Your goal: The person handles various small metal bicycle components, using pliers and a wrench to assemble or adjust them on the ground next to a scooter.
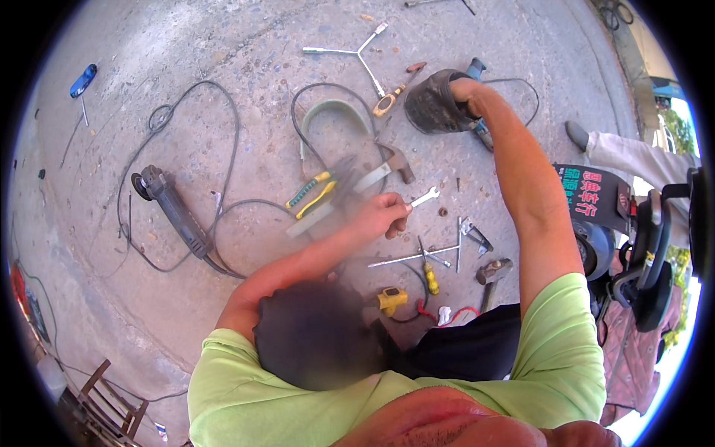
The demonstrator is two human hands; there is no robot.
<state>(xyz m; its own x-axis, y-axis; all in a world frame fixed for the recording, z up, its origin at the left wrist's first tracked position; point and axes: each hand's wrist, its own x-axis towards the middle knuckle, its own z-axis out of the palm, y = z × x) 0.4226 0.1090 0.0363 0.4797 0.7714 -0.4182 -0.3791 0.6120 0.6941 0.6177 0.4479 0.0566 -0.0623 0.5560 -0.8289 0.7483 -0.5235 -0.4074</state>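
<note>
Pinched in the fingers of my left hand (383, 216) is a small silver open-end wrench (426, 197), its jaw pointing right. My right hand (466, 92) reaches into the opening of a dark, dented, pot-like container (436, 103), which hides the fingers. Just beyond my left hand lie a claw hammer (400, 162) and pliers with green and yellow handles (309, 195). To its lower right are a yellow-handled screwdriver (431, 279) and a T-shaped rod wrench (417, 256). A blue tool (477, 68) is partly hidden behind the container.
An angle grinder (175, 212) with a looping cord lies at left. A three-arm socket wrench (360, 52) lies beyond the container, a small sledgehammer (493, 273) near my right knee. A scooter (633, 246) and another person's leg (625, 147) are at right.
</note>
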